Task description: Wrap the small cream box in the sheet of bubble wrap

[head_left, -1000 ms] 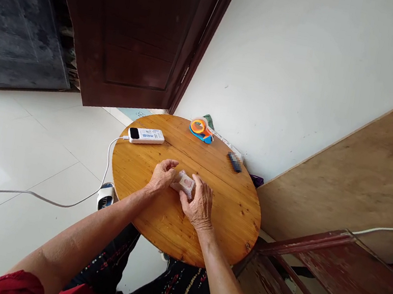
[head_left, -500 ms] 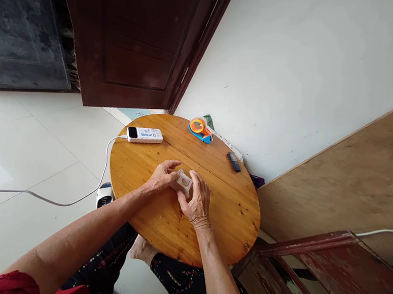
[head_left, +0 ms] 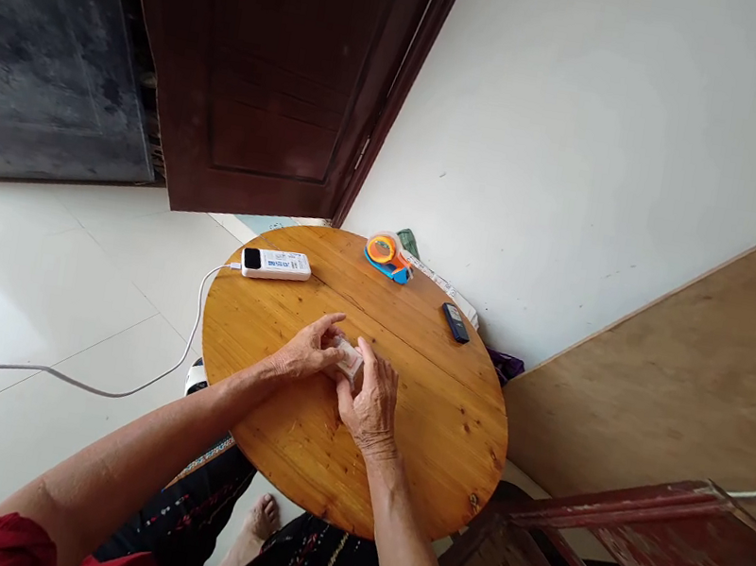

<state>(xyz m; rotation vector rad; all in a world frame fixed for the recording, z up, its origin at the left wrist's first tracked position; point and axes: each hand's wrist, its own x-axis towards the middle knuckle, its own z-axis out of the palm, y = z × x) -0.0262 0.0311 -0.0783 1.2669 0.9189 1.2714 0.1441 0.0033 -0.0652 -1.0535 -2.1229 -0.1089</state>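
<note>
A small whitish pack (head_left: 349, 362), box-shaped with a faint reddish print and what looks like a clear wrap, is held low over the middle of the round wooden table (head_left: 423, 453). My left hand (head_left: 305, 349) grips its left end with thumb and fingers. From the other side my right hand (head_left: 371, 401) closes round the right end, thumb at the near edge and fingers at the far edge. Part of the pack is covered by my fingers, so its exact kind cannot be made out.
An orange and blue tape dispenser (head_left: 388, 259) stands at the table's far edge. A dark remote-like device (head_left: 455, 323) lies to the right. On the left is a white device (head_left: 276, 265) with a plugged-in cable (head_left: 192, 330). A worn red wooden frame (head_left: 628, 514) flanks the right side.
My right hand's fingers have drawn in closer round the pack, and less of it shows. The view has shifted slightly; both hands stay over the same part of the table.
</note>
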